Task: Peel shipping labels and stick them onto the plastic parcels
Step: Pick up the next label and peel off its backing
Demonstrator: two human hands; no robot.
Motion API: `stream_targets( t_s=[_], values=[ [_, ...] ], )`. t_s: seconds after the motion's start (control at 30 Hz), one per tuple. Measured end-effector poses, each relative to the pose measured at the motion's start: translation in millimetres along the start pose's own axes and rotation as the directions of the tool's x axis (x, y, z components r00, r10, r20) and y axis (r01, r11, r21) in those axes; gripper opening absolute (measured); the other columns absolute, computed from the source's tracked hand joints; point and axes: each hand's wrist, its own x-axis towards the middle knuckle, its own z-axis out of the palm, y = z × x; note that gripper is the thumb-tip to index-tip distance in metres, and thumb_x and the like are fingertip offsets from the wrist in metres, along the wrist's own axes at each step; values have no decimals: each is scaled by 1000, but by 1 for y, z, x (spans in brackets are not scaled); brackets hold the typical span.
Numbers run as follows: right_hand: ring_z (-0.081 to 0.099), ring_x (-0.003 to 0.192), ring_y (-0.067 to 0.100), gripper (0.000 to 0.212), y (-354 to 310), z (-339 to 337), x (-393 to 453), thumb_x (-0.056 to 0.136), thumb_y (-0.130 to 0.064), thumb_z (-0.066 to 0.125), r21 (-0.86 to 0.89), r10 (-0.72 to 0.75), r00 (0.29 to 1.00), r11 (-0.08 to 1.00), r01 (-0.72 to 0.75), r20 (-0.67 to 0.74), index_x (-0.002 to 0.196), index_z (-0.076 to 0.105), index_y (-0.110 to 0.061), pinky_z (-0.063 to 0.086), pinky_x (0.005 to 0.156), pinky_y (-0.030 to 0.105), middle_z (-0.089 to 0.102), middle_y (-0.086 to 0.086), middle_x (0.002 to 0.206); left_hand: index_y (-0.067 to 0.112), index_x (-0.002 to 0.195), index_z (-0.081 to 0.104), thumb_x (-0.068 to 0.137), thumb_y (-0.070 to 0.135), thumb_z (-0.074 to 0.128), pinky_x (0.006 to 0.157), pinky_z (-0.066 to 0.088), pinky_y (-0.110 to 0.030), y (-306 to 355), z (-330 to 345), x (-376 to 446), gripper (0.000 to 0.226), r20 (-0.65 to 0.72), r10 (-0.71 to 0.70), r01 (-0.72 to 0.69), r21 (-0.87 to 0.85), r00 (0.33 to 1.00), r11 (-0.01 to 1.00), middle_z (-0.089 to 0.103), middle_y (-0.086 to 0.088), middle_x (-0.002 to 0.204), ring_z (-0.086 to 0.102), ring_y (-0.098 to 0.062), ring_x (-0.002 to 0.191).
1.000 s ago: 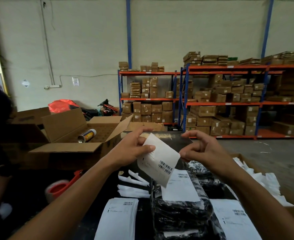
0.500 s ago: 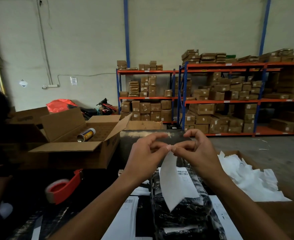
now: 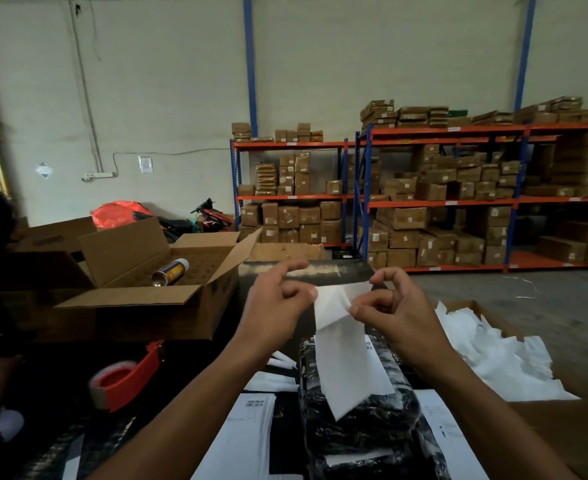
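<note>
Up in the air, the left hand (image 3: 274, 308) and right hand (image 3: 391, 306) each pinch the top of a thin white label (image 3: 346, 355). Its soft paper bends and hangs over a shiny, crinkly black plastic parcel (image 3: 358, 431) on the surface.

An open cardboard box (image 3: 140, 299) sits at the left of the counter (image 3: 60, 393) with a spray can (image 3: 171, 271) lying on its side inside, and a red tape dispenser (image 3: 126, 379) lies just in front of it. Along the back wall, orange-and-blue shelving racks (image 3: 441, 202) hold stacked brown cartons (image 3: 403, 218). A red bag (image 3: 119, 213) rests on the floor behind the open box.
</note>
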Motion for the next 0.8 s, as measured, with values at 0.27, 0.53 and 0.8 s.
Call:
stream_targets(
  t_s=[0.27, 0.53, 0.8],
  values=[
    [65, 68, 3, 27, 1, -2, 4, 87, -24, 63, -23, 39, 997, 999, -40, -61, 109, 48, -22, 52, 64, 20, 71, 1, 78, 14, 126, 52, 91, 6, 58, 85, 57, -34, 7, -3, -1, 36, -3, -117, 113, -225, 993, 968, 76, -2, 84, 72, -15, 87],
    [64, 74, 13, 36, -3, 2, 13, 82, -13, 69, -51, 33, 999, 998, -33, -18, 110, 48, -21, 53, 73, 30, 63, 1, 68, 17, 120, 55, 90, 5, 59, 87, 55, -40, 6, -8, 10, 33, -49, -186, 164, -292, 981, 942, 75, -5, 91, 69, -20, 94],
    [63, 73, 18, 39, 20, -49, 28, 82, -10, 69, -25, 123, 985, 992, -127, -124, 114, 47, -15, 50, 74, 33, 62, 0, 65, 7, 132, 46, 89, -3, 57, 69, 55, -31, -38, -37, 59, 45, -296, -537, 261, -630, 790, 731, 61, -19, 114, 67, -23, 89]
  ],
)
